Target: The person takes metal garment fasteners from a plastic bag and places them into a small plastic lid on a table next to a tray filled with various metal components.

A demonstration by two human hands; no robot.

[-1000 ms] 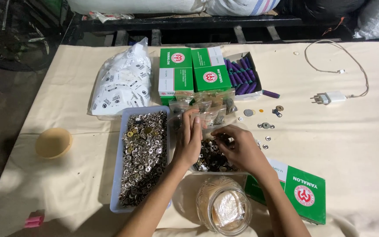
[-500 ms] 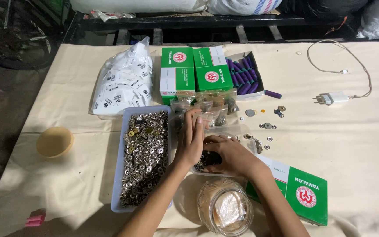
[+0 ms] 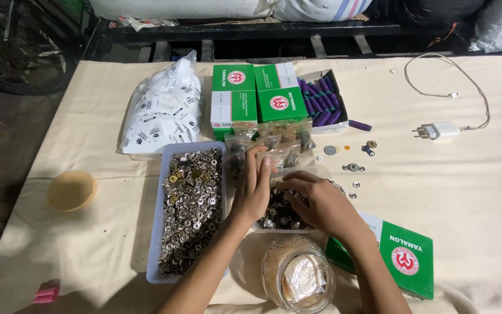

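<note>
My left hand (image 3: 253,189) rests upright at the left edge of a small clear tray of dark metal buttons (image 3: 280,216), fingers straight and together, touching small clear packets (image 3: 271,146) beyond. My right hand (image 3: 316,200) lies palm down over the dark buttons, fingers curled into the pile; I cannot see whether it pinches any. A long pale tray of silver snap buttons (image 3: 188,204) sits just left of my left hand.
Green boxes (image 3: 257,99), an open box of purple tubes (image 3: 321,102) and a bag of white tags (image 3: 161,110) lie behind. A clear jar (image 3: 298,279) and another green box (image 3: 405,256) sit near me. Loose buttons (image 3: 352,167), a white charger (image 3: 440,129), a tan bowl (image 3: 72,190).
My right hand has slid left and lower into the dark buttons, closing toward the left hand. The left hand has stayed in place.
</note>
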